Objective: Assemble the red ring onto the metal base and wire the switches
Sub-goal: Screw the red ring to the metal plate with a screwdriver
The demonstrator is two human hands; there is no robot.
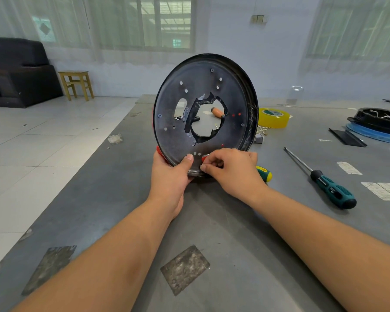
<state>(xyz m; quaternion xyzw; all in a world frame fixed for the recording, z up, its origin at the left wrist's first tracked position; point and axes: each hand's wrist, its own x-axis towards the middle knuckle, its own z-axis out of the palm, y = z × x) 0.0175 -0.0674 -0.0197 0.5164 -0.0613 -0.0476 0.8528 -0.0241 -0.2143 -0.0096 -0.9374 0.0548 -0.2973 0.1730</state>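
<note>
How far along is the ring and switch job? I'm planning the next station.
Done: red ring sits behind the upright metal base. In hand: left hand grips the base's bottom edge; right hand pinches something small at its rim. Left: no switches or wiring visible; the green screwdriver lies unused.

Metal base (232, 95) stands upright on edge at table (223, 221) centre, held at its bottom rim: left hand (169, 181) on the left, right hand (231, 170) just beside it on the right. Ring (159, 152) sits behind the base, peeking out at lower left. Screwdriver (324, 180) lies to the right; 2nd screwdriver handle (265, 173) behind right hand. Tape roll (274, 118) further back right. Stool (77, 84) and sofa (16, 73) on floor, far left.
</note>
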